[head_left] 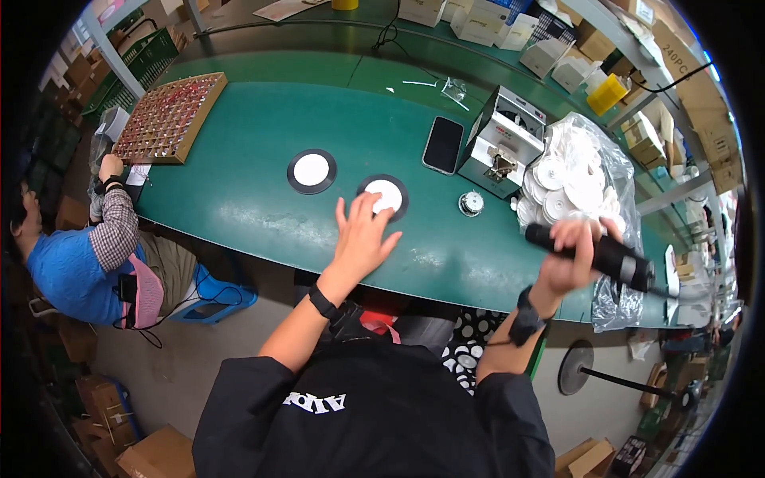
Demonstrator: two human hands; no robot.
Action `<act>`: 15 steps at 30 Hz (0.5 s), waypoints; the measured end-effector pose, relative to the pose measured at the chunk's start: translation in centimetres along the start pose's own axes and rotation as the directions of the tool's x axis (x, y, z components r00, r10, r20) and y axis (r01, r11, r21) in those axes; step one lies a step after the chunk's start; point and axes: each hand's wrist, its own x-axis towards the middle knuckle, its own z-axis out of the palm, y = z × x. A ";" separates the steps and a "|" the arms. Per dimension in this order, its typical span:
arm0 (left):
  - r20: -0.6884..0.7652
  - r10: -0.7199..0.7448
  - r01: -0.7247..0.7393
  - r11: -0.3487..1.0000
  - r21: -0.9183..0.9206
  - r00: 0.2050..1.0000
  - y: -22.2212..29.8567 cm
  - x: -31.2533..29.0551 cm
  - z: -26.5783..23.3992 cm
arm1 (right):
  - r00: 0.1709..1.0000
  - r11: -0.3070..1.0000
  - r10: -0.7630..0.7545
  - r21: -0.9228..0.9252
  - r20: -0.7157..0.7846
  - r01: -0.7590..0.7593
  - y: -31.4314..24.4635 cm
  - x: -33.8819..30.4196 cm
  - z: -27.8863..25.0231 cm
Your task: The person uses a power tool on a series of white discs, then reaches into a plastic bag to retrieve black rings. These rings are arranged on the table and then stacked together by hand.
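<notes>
My left hand (365,237) reaches over the bench with its fingers spread, the fingertips on a white disc with a black rim (387,191). A second black-rimmed white disc (311,170) lies flat to its left. In my right hand (575,256), fingers wrapped round it, is a black cylindrical electric screwdriver (621,265), tilted and slightly blurred, with a cable at its right end. Beyond that hand, a clear plastic bag (617,171) holds a heap of white round plastic parts (570,175). A small round silver-and-white part (471,203) sits left of the heap.
A grey metal box-shaped machine (504,139) stands beside a black phone (443,144) on the green bench (239,191). At the far left is a divided cardboard tray (171,118) of small reddish parts. Another person (72,267) sits at the left end. Boxes (482,24) line the back.
</notes>
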 end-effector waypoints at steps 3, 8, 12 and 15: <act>0.083 0.137 -0.126 0.984 -0.127 0.987 1.3 -1.1 1.5 | 1.000 0.998 0.016 -0.068 -0.004 -0.017 4.6 4.6 0.8; 0.185 0.283 -0.223 0.930 -0.291 0.941 2.4 -1.3 1.4 | 0.988 0.985 0.152 -0.080 0.003 -0.151 10.6 8.9 2.3; 0.244 0.325 -0.242 0.918 -0.315 0.914 2.0 -1.1 1.0 | 0.967 0.950 0.253 -0.198 0.028 -0.243 11.8 9.1 3.2; 0.272 0.331 -0.243 0.919 -0.311 0.904 1.7 -1.3 0.7 | 0.942 0.941 0.331 -0.086 0.051 -0.326 9.6 7.1 3.0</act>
